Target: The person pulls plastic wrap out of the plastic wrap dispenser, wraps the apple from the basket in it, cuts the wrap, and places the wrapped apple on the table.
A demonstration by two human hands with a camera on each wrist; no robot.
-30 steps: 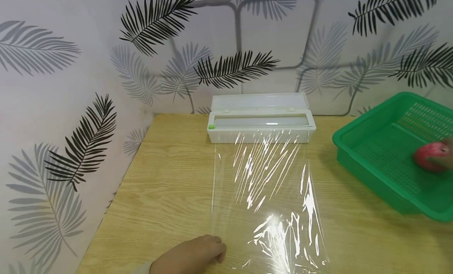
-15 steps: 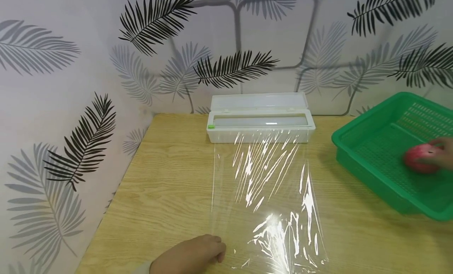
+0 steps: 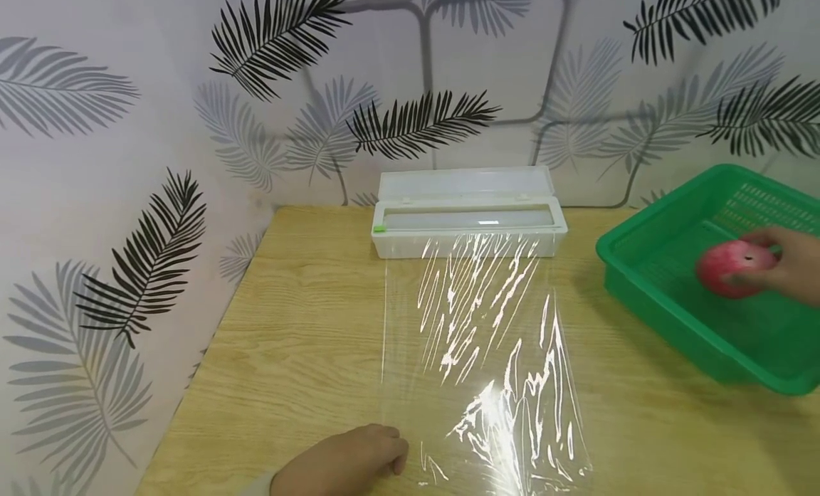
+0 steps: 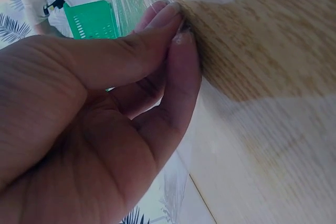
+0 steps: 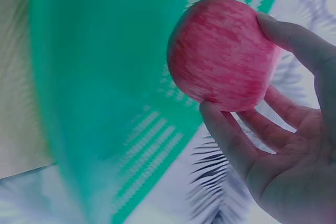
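1. Apple (image 5: 226, 53), red and streaked, is clasped in the right hand (image 5: 302, 163), over the inside of the green basket (image 3: 679, 336); we see the digits spread round it and the palm standing clear of its skin.
2. We judge it firm and moderately weighty, with a smooth skin that may slip and flesh that would bruise if dropped. We favour a hold round its widest part, fingers set opposite thumb.
3. Clear film (image 3: 474, 325) stretches over the wooden surface (image 3: 301, 304) from the white dispenser (image 3: 468, 245). We take it to be almost weightless, limp, clingy and easily creased, so a light pinch at an edge or corner suits it best.
4. The left hand (image 3: 346, 457) has its fingertips together, pinching the film's near left corner; it is so transparent that we cannot be sure how much is caught.
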